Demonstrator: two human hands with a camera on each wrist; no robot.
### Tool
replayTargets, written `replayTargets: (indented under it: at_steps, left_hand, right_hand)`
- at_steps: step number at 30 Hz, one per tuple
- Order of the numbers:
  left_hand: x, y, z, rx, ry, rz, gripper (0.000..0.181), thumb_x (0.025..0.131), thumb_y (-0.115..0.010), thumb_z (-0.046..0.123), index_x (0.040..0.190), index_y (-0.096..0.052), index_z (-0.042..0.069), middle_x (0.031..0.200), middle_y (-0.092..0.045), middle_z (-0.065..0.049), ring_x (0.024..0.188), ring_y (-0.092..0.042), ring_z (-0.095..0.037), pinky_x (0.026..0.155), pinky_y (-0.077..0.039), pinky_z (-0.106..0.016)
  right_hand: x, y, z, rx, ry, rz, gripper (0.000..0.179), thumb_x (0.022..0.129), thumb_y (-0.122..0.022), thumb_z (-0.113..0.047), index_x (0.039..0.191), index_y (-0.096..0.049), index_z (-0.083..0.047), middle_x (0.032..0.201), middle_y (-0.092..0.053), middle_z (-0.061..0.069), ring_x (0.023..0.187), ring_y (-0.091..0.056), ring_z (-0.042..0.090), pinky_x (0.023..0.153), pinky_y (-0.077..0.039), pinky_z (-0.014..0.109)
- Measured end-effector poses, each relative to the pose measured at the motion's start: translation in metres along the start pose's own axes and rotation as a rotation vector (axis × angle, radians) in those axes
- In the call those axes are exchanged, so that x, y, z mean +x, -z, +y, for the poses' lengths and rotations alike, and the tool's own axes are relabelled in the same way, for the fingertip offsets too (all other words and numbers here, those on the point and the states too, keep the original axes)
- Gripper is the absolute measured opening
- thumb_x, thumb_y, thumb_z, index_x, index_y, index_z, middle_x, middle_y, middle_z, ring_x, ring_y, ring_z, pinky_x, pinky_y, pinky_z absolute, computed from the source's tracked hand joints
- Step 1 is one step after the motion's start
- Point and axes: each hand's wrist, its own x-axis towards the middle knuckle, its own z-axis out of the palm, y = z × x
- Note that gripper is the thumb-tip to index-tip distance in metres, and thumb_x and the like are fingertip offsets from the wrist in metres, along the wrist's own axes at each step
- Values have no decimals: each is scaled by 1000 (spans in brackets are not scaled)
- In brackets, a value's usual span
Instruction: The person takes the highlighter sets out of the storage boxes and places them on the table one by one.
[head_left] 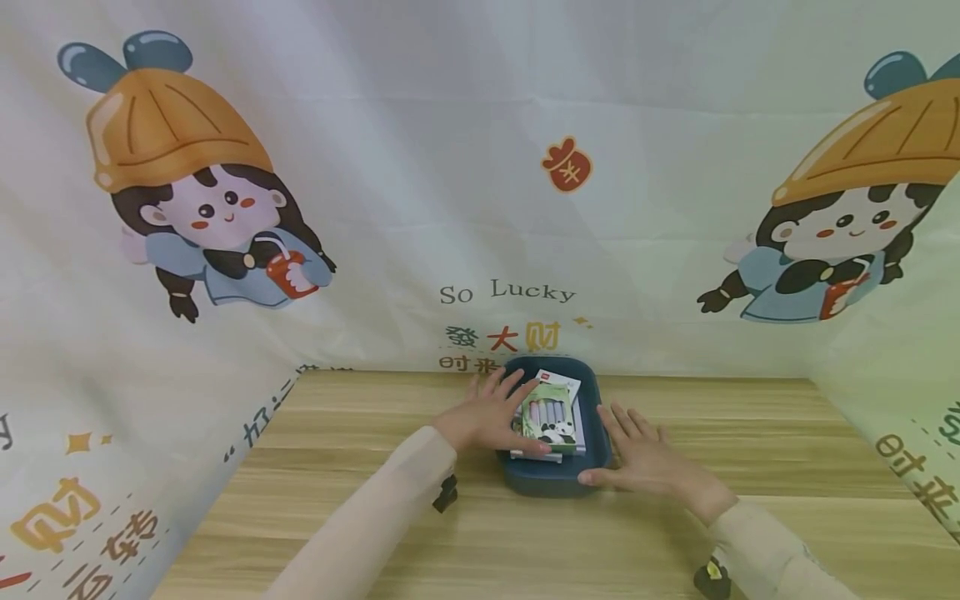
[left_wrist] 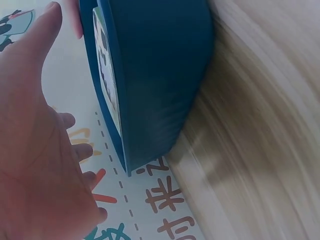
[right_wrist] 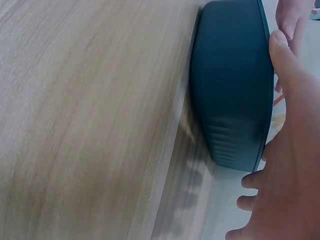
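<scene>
A dark blue plastic basket [head_left: 551, 485] stands on the table against the backdrop. Inside lies a green box with a panda picture and a row of coloured sticks [head_left: 547, 412], on top of white packaging [head_left: 572, 385] that it partly hides. My left hand [head_left: 480, 421] spreads over the basket's left side, fingers extended, with nothing gripped; the left wrist view shows its palm beside the basket wall [left_wrist: 155, 75]. At the right rim is my right hand [head_left: 647, 458], fingers spread. Its thumb touches the rim near the front corner in the right wrist view.
The wooden table [head_left: 337, 467] runs back to a white cloth backdrop [head_left: 420, 167] printed with cartoon figures and lettering. More of this cloth hangs at both sides. Black wrist devices show under both sleeves [head_left: 360, 525].
</scene>
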Motion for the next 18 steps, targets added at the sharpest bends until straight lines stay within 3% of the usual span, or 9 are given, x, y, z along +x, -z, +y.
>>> replayTargets:
  at_steps: [9,18]
  left_hand:
    - [16,-3,0,52,-20,-4,110,79,-60,76,160,-13,19,168,-13,-9,155,-10,-36,124,-11,-58]
    - [26,2,17,103,28,-24,118,75,-59,82,160,-14,14,164,-24,-9,153,-21,-31,126,-16,-51]
  right_hand:
    - [0,0,0,35,-16,-40,113,82,-59,-73,159,-12,-6,163,-18,26,149,-15,52,109,-17,79]
    - [1,0,0,45,-14,-44,112,82,-60,-72,159,-12,-5,162,-20,28,148,-17,54,107,-17,81]
